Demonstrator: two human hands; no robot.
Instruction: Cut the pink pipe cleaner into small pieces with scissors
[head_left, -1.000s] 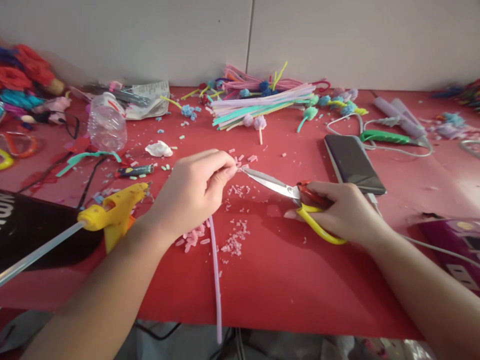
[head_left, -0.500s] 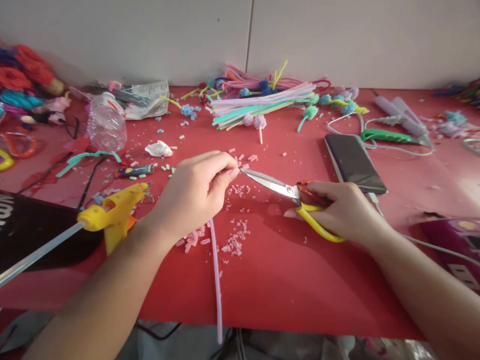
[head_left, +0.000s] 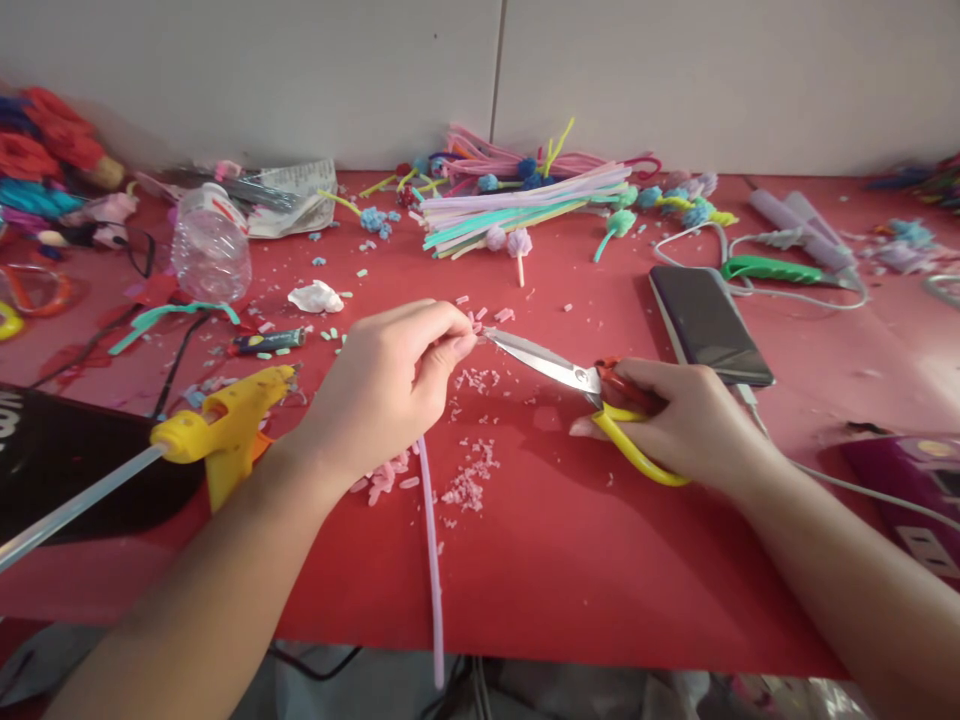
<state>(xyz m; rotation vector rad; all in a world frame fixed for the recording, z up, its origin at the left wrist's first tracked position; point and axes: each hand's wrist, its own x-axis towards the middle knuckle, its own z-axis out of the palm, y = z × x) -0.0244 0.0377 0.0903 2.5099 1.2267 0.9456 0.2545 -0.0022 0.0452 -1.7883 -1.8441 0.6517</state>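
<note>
My left hand (head_left: pixel 409 365) pinches a thin pink-purple stem (head_left: pixel 430 560) whose long end hangs below the hand toward the table's front edge. The stem's upper part is hidden by the hand. My right hand (head_left: pixel 667 425) is wrapped round the handles of scissors (head_left: pixel 544 362) with red and yellow grips. The blade tips are beside my left fingertips, and the blades look nearly closed. Beneath and around my hands lie small pink trimmings (head_left: pixel 469 485) and short pink pieces (head_left: pixel 386 478).
A yellow glue gun (head_left: pixel 225 425) stands by my left forearm. Farther back are a plastic bottle (head_left: pixel 212 245), a white scrap (head_left: pixel 316 297) and a bundle of pastel stems (head_left: pixel 525 212). A phone (head_left: pixel 709 325) with a cable and a green cutter (head_left: pixel 776 268) lie at the right.
The scissor tips have drawn slightly away from my left fingertips. Otherwise both hands keep nearly the same place.
</note>
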